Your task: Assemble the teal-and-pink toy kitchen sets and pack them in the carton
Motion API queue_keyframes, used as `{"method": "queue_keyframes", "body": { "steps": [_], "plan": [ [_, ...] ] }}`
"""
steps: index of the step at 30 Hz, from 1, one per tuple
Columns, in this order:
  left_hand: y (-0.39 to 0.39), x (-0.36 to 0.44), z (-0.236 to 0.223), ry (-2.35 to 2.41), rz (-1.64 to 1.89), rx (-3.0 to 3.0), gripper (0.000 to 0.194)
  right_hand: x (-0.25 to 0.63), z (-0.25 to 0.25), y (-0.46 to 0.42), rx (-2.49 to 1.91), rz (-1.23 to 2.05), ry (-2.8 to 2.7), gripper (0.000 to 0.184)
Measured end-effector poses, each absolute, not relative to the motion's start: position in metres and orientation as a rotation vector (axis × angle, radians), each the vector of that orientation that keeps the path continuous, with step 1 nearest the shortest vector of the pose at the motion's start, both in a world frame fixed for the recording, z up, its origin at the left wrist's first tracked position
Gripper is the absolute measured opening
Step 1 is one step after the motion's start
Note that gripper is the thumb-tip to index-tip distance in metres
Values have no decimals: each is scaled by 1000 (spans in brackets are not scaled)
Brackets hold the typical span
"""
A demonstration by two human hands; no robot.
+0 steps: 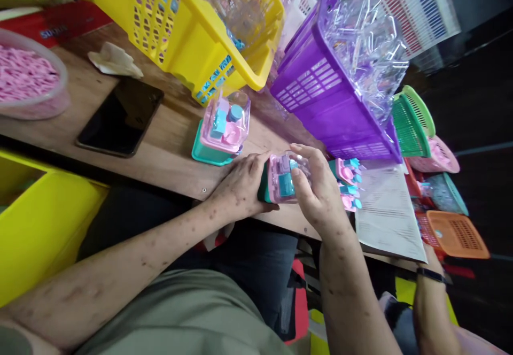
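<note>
Both my hands hold a small toy pack (285, 177) at the table's near edge: a pink tray with blue pieces under a clear plastic cover, on a teal base. My left hand (240, 186) grips its left side with the fingers curled. My right hand (316, 186) wraps over the clear cover from the right. A finished-looking pack (222, 128) of the same kind, pink tray on a teal base, sits on the wooden table (168, 141) just left of my hands. Loose pink and blue toy pieces (349, 184) lie to the right.
A yellow basket (188, 29) and a purple basket (320, 87) of clear plastic covers stand behind. A black phone (120, 117), a tub of pink parts (28, 77), a printed sheet (387, 210) and small coloured baskets (452, 226) surround them. Another person's arm with a wristband (430, 276) is lower right.
</note>
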State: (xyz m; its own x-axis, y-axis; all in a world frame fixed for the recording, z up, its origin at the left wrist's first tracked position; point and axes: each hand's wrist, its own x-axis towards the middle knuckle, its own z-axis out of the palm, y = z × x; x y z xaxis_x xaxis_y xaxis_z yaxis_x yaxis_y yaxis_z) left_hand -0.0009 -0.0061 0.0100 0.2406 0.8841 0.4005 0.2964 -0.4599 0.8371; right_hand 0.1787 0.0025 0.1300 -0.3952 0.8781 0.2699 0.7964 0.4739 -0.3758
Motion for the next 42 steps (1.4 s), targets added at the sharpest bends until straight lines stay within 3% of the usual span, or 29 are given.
{"method": "queue_keyframes", "body": {
  "steps": [4, 10, 16, 23, 27, 31, 36, 42],
  "plan": [
    [-4, -6, 8, 978, 1211, 1928, 133, 180, 139, 3, -1447, 292, -2317, 37],
    [0, -10, 11, 942, 1174, 1923, 118, 164, 170, 31, -1369, 154, -2413, 34],
    [1, -6, 7, 940, 1199, 1830, 109, 128, 144, 69, -1284, -9, -2728, 42],
    [0, -6, 5, 965, 1166, 1882, 111, 115, 128, 49, -1778, -266, -2642, 48],
    [-2, -8, 9, 995, 1176, 1890, 113, 108, 141, 46, -1905, -187, -2582, 50],
    [-4, -6, 9, 1012, 1230, 1847, 119, 124, 153, 41, -1726, 7, -2378, 48],
    [-8, -3, 3, 1017, 1255, 1846, 122, 154, 131, 34, -1672, 106, -2225, 55],
    [-7, -4, 0, 1005, 1244, 1897, 122, 152, 111, 36, -1677, 208, -2192, 48]
  ]
}}
